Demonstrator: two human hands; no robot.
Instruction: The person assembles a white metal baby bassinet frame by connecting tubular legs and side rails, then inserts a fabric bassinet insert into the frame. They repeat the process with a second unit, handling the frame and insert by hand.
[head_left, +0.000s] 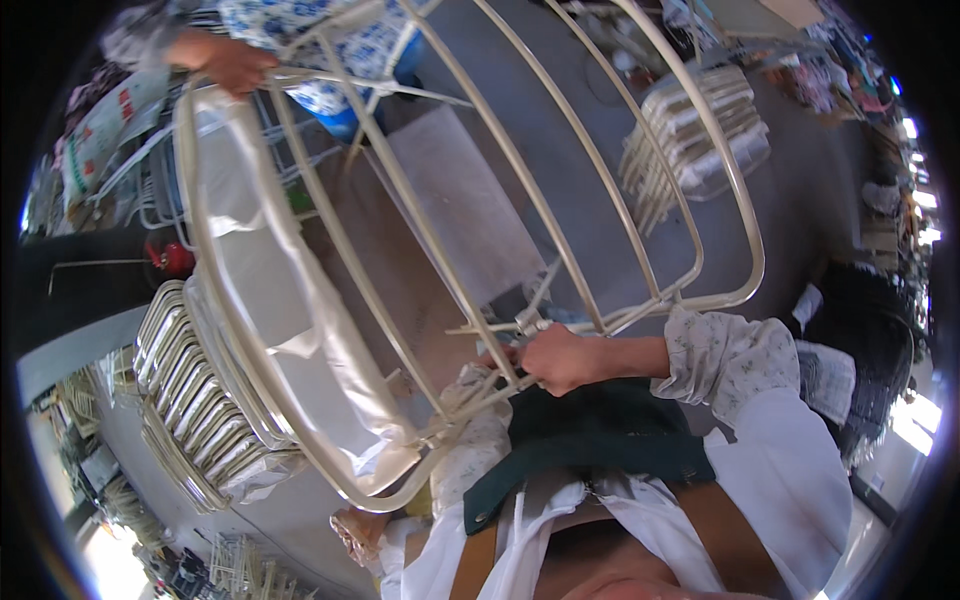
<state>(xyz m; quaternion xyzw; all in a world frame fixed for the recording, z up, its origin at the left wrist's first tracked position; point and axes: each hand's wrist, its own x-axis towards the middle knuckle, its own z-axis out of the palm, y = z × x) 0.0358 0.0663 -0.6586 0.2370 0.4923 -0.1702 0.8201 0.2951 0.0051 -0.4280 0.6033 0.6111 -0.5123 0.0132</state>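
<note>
A large cream tubular metal frame (540, 215) with several cross rails fills the middle of the view, tilted in front of me. Cream fabric (265, 270) is stretched along its left end. My right hand (565, 358) is closed around the near side of the frame, beside a small metal bracket (530, 318). Just left of it, my left hand (498, 357) is closed at the near tube; rails and the right hand hide most of its fingers. At the far left corner, a co-worker's hand (228, 65) rests on the frame.
Stacked cream metal frames (195, 400) stand on the left, with another stack (700, 130) at the far right. A pale flat board (460, 200) lies beyond the rails. The co-worker's blue-and-white patterned clothing (310, 45) is at the top. A dark bundle (860, 330) sits at right.
</note>
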